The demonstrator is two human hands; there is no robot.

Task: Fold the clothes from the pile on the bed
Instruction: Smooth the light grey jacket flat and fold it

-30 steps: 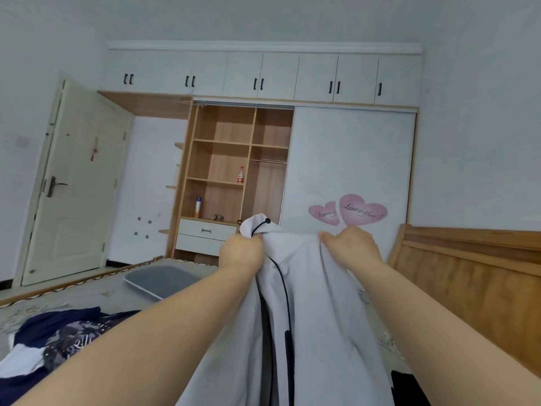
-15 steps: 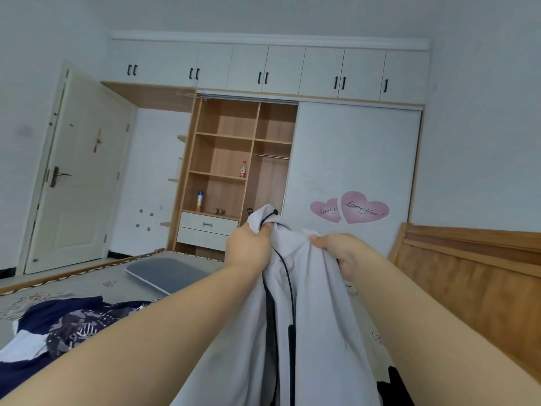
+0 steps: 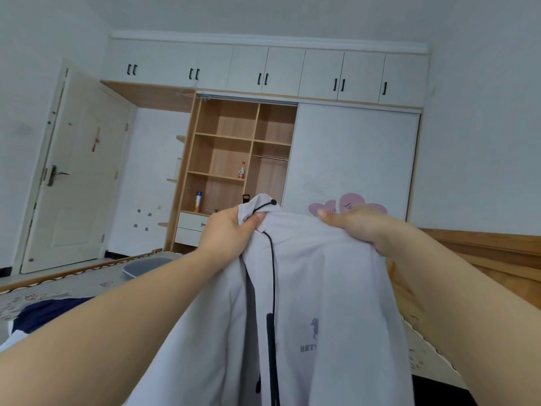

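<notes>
I hold up a pale lilac-grey hooded jacket (image 3: 316, 291) by its top edge; it hangs open-fronted, black drawcord (image 3: 272, 273) dangling, small grey logo on the chest. Dark navy clothes (image 3: 49, 313) lie crumpled on the bed (image 3: 73, 284), lower left.

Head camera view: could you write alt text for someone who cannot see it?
Two bare hands, left hand and right hand, hold up a pale grey hooded top with a black drawstring. Behind stands a wardrobe with open shelves.

The pale grey hooded top (image 3: 322, 303) carries a small dark animal emblem on its chest with the letters "BET" legible beneath before a fold cuts them off, while the script on the pink heart stickers (image 3: 349, 204) on the wardrobe's sliding door (image 3: 351, 159) is unreadable.
</notes>
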